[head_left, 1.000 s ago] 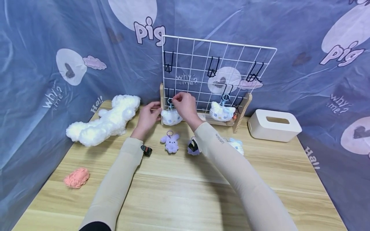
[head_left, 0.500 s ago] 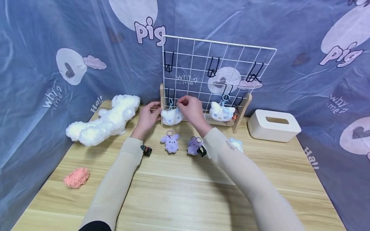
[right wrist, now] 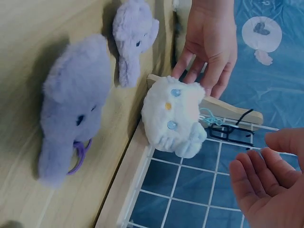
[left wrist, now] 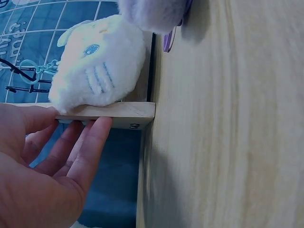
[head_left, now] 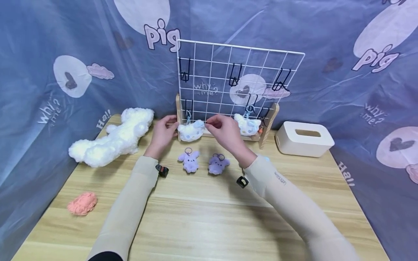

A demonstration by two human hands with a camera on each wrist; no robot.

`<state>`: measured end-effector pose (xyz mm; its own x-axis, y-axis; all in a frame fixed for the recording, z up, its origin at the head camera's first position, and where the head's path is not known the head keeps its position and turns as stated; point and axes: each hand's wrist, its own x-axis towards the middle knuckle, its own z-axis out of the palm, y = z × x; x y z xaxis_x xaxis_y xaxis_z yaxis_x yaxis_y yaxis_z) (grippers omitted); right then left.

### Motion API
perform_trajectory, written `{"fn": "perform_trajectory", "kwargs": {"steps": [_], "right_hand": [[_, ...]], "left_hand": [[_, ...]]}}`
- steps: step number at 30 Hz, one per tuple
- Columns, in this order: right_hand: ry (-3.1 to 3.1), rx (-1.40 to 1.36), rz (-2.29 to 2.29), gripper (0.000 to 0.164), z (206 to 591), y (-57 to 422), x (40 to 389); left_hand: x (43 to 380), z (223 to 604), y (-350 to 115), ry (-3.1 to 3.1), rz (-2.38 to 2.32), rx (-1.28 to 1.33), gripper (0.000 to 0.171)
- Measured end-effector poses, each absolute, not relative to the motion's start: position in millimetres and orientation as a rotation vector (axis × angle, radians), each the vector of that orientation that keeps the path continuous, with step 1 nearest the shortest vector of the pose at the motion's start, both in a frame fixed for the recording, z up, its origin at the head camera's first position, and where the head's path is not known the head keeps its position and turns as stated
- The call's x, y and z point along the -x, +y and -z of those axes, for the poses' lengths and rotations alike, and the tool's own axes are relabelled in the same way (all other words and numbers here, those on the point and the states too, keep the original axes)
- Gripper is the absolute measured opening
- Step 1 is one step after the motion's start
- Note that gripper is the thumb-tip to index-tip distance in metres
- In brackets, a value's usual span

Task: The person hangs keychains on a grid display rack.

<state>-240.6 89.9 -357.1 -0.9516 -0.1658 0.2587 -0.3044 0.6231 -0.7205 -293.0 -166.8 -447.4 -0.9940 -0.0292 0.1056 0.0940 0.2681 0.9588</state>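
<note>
A white cat-head plush keychain (head_left: 190, 131) with a blue bow hangs by its light-blue clasp (head_left: 188, 116) from a black hook (left wrist: 29, 78) at the lower left of the white wire grid (head_left: 241, 47). My left hand (head_left: 163, 130) holds the wooden side post (left wrist: 130, 110) beside the plush, thumb at one edge, fingertips against the outer face. My right hand (head_left: 225, 132) is just right of the plush, fingers loosely bent. In the right wrist view a gap shows between this hand and the plush, with nothing in its fingers.
A second cat-head plush (head_left: 247, 125) hangs at the grid's lower right. Two purple plush keychains (head_left: 190, 162) lie in front of the rack. A white fluffy toy (head_left: 112, 139), a pink bundle (head_left: 82, 203) and a cream tissue box (head_left: 305, 139) stand around. More black hooks (head_left: 235, 75) sit higher up.
My right hand has let go of the keychain's ring and moved right and down. The keychain stays on the hook. My left hand stays at the post. The view has shifted slightly.
</note>
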Motion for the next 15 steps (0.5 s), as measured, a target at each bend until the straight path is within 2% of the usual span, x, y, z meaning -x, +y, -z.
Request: {"fn": "perform_trajectory", "kwargs": {"steps": [15], "right_hand": [[-2.722, -0.333, -1.149, 0.019, 360.5, 168.8, 206.1]], "left_hand": [[291.8, 445.9, -166.1, -2.405, 1.867, 0.055, 0.044]]}}
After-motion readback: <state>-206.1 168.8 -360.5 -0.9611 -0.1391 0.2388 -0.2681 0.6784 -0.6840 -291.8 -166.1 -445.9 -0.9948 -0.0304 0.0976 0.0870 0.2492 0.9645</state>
